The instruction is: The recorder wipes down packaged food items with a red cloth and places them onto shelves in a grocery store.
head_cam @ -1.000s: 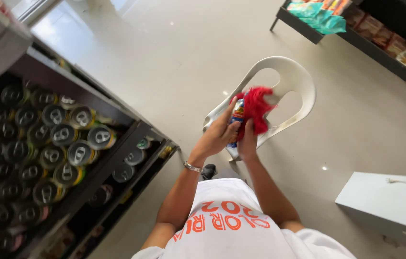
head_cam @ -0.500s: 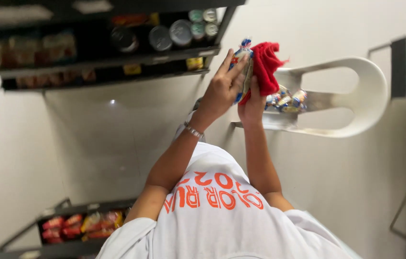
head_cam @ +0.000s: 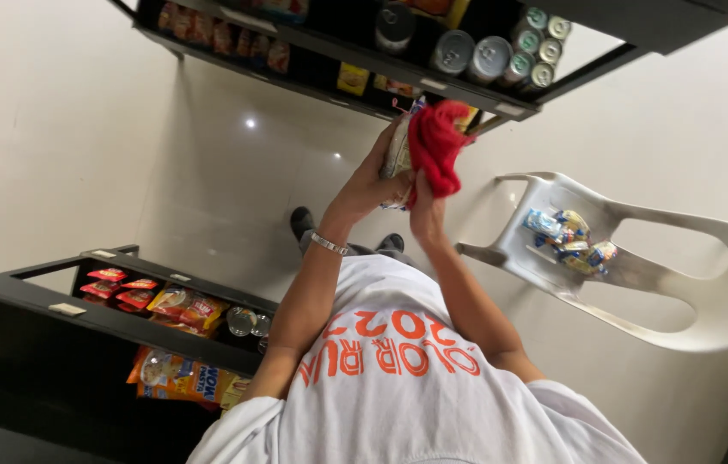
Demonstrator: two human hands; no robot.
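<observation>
We hold a packet [head_cam: 397,155] up in front of us, above the floor [head_cam: 235,189], just below the edge of the can shelf [head_cam: 433,82]. Our left hand [head_cam: 377,176] wraps its fingers around the packet; our right hand [head_cam: 426,210] bunches a red cloth [head_cam: 435,146] against it, fingers pinching the fabric. A hard rub could tear the packet or knock it loose onto the floor. More packets lie on the white chair [head_cam: 691,283] nearby.

left hand [head_cam: 373,185]: raised, fingers curled | right hand [head_cam: 427,210]: raised, closed, beside it
</observation>
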